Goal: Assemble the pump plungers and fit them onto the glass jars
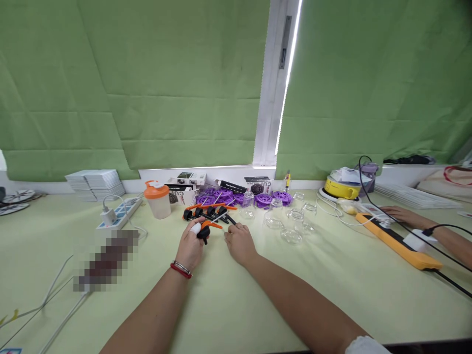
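Observation:
My left hand (pixel 191 244) is closed around a small black-and-orange part (pixel 205 231) with a white rounded end and a thin pale rod pointing up to the right. My right hand (pixel 241 242) has its fingertips closed on the end of a black stem with a round head (pixel 225 213); part of its grip is hidden. That piece is in a row with several similar black pieces (pixel 199 212) just beyond my hands. Behind them are orange strips (pixel 217 204) with thin rods, and purple spoked discs (pixel 264 199).
Clear glass-like cups (pixel 274 216) stand to the right. An orange-lidded shaker (pixel 158 200) and a white power strip (pixel 120 212) are at left. Boxes (pixel 258 185) line the back. Another person's hand (pixel 400 215) is beside an orange power strip (pixel 394 242) at right.

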Demonstrator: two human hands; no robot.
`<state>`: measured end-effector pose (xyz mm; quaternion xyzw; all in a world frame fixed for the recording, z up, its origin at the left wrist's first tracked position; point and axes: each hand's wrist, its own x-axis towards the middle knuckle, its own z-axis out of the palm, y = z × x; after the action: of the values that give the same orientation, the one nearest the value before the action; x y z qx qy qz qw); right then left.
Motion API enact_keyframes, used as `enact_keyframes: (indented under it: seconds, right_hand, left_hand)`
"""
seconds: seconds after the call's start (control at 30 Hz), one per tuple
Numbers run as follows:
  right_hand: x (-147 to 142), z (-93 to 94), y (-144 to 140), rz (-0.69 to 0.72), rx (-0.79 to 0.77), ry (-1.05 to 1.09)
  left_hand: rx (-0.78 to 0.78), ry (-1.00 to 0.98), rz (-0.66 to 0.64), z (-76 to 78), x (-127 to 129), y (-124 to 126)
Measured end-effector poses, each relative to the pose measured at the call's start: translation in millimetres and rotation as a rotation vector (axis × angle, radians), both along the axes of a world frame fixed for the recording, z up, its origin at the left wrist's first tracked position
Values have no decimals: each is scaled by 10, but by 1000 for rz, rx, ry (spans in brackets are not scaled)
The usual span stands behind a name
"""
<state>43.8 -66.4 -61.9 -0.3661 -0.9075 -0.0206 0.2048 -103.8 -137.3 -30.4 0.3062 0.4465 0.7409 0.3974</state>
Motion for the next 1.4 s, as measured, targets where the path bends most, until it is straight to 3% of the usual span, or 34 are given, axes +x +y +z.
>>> enact_keyframes:
  seconds: [0.27,0.47,0.83,1.2,1.4]
  right_hand:
    - [41,7,-98,116,8,-142]
    - [77,54,-343,309,63,-237]
    - [24,166,-649,699,451,-343]
    - [30,207,-739,846,529,-287]
    - [28,196,-751,824,492,-218]
  left_hand:
    - [-3,-32,23,-27,-49,8]
    - [-25,-114,14,-23,-39,14]
    - [-129,-272,-109,5,60,10]
    - [-145,-264,-197,-43,71,17]
    - [-173,-239,-253,33,131,-52]
